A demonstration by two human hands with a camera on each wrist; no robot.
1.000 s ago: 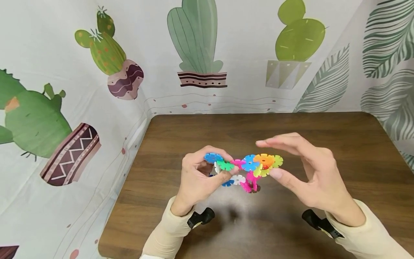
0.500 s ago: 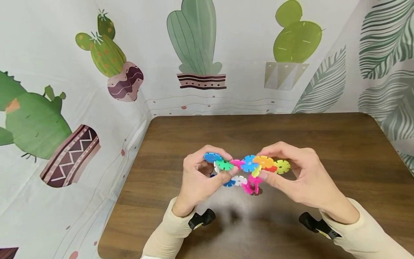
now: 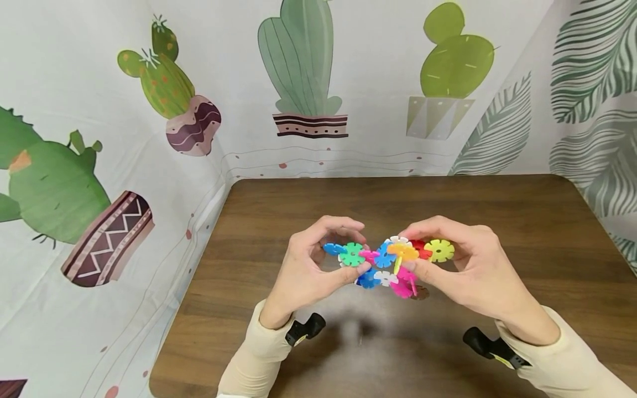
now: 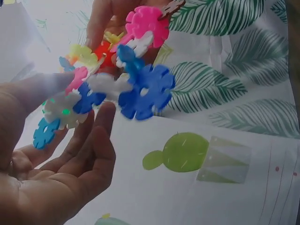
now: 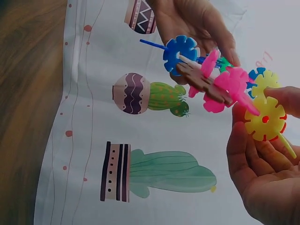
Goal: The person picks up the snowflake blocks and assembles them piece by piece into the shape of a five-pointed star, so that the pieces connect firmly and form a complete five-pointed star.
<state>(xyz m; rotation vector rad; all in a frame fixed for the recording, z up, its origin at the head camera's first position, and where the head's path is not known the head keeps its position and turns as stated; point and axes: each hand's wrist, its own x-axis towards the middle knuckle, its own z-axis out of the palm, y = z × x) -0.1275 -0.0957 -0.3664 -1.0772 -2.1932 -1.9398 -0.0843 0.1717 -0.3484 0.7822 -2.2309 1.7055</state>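
Several notched plastic flower discs [image 3: 351, 254], in green, blue, pink, white, orange, red and yellow, are slotted together and held up over the table. My right hand [image 3: 475, 273] pinches the right part of this assembly between thumb and fingers. A yellow disc [image 5: 265, 119] backed by a red one shows there in the right wrist view. Around the left part, my left hand [image 3: 308, 265] is loosely spread, its thumb beside the green disc and its index finger raised off it. Below hang pink discs [image 3: 402, 286] and a brown disc [image 3: 420, 292].
The brown wooden table [image 3: 278, 204] lies under both hands. Cloth printed with cacti and leaves [image 3: 378, 77] hangs behind and to the sides. A black wrist camera [image 3: 306, 329] is strapped on the left wrist and another camera [image 3: 490, 345] on the right.
My right hand has closed in from the right and now pinches the discs. The assembly has turned and shifted slightly right. My left fingers have loosened from the green disc.
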